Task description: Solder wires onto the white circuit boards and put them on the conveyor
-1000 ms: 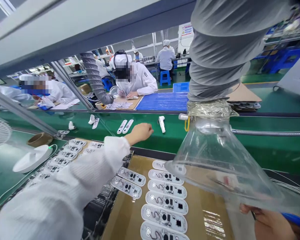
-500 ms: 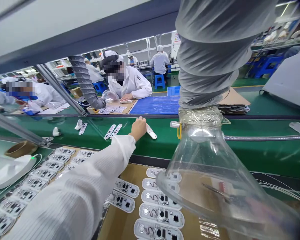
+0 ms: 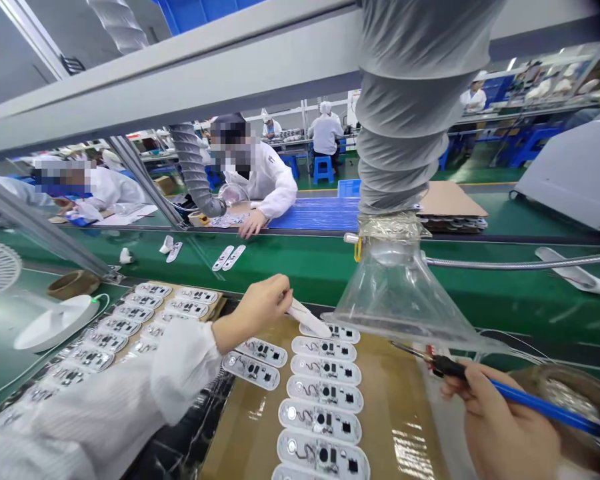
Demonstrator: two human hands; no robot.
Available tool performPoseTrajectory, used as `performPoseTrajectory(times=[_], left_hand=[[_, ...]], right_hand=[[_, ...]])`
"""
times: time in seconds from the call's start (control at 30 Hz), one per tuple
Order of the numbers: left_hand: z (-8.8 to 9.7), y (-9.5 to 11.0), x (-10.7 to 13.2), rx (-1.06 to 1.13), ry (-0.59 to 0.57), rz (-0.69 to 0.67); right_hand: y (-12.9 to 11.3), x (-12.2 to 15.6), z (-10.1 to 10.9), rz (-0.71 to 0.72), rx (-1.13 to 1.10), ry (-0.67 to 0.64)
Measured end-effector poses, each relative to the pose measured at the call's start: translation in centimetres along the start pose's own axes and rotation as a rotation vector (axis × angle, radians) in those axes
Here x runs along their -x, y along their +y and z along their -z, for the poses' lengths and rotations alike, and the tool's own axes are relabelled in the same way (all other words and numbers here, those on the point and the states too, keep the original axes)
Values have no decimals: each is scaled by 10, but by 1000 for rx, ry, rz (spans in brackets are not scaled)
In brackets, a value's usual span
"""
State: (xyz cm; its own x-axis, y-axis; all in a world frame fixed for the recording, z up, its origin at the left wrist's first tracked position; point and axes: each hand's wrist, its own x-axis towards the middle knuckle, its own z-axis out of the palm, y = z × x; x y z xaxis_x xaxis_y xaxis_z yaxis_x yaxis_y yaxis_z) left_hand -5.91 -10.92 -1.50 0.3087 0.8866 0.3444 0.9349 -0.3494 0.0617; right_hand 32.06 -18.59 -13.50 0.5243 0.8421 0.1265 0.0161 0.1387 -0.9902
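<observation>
My left hand (image 3: pixel 260 310) is closed on one end of a white oblong plastic casing (image 3: pixel 309 319), which slants down over the top of a column of circuit boards. Each circuit board (image 3: pixel 323 423) sits in a white rounded shell, with a dark square chip and thin wires. Another pair of boards (image 3: pixel 253 370) lies just below my left wrist. In my right hand (image 3: pixel 505 420) is a soldering iron (image 3: pixel 447 365) with a blue rear part, its tip pointing left beneath the clear fume hood (image 3: pixel 400 293).
A brown board (image 3: pixel 240 433) carries the column. More boards (image 3: pixel 120 325) stand in rows at left, near a white fan base (image 3: pixel 55 323). The green belt (image 3: pixel 190 273) holds loose white parts. A co-worker's hand (image 3: pixel 253 223) rests at its far edge. A grey duct (image 3: pixel 400 133) hangs overhead.
My left hand has come back from the green belt with the white casing. My right hand with the soldering iron now shows plainly. The co-worker's hand has moved toward the belt.
</observation>
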Motion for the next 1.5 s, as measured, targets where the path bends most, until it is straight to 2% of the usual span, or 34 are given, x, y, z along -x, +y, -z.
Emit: performPoseTrajectory(times=[0.1, 0.17, 0.27, 0.33, 0.4, 0.47, 0.57, 0.63, 0.7, 0.83, 0.93, 1.1, 1.2, 1.3, 1.4, 1.5], left_hand=[[-11, 47, 31, 118, 114, -87], [-21, 77, 43, 191, 194, -149], [-34, 112, 49, 271, 288, -237], [-38, 127, 49, 310, 338, -295], [-38, 136, 46, 367, 359, -325], [-35, 140, 43, 468, 296, -306], [-31, 141, 37, 632, 26, -289], [-34, 141, 34, 676, -125, -307], [-40, 140, 32, 680, -189, -309], [-49, 141, 30, 684, -226, -258], [-43, 141, 26, 778, -320, -185], [-26, 132, 23, 1000, -551, -100], [-26, 114, 19, 1026, -518, -20], [-34, 91, 8, 869, -406, 41], [-53, 75, -8, 679, -297, 10], [-76, 74, -16, 597, -261, 10]], right_hand=[[-13, 12, -15, -130, -96, -89], [-18, 19, -24, -188, -111, -119], [-24, 24, -31, -120, -23, -153], [-29, 24, -32, -54, 42, -155], [-34, 24, -31, -59, 50, -163], [-38, 24, -30, -120, 18, -171], [-42, 24, -30, -185, -28, -159], [-44, 25, -30, -180, -38, -146], [-45, 25, -31, -164, -41, -130], [-44, 25, -32, -173, -51, -120], [-41, 24, -32, -169, -38, -128], [-35, 24, -27, -61, -6, -136], [-33, 21, -23, -77, 24, -111], [-31, 16, -18, -108, -62, -26], [-26, 12, -16, -87, -183, 8], [-20, 11, -13, -56, -138, -5]])
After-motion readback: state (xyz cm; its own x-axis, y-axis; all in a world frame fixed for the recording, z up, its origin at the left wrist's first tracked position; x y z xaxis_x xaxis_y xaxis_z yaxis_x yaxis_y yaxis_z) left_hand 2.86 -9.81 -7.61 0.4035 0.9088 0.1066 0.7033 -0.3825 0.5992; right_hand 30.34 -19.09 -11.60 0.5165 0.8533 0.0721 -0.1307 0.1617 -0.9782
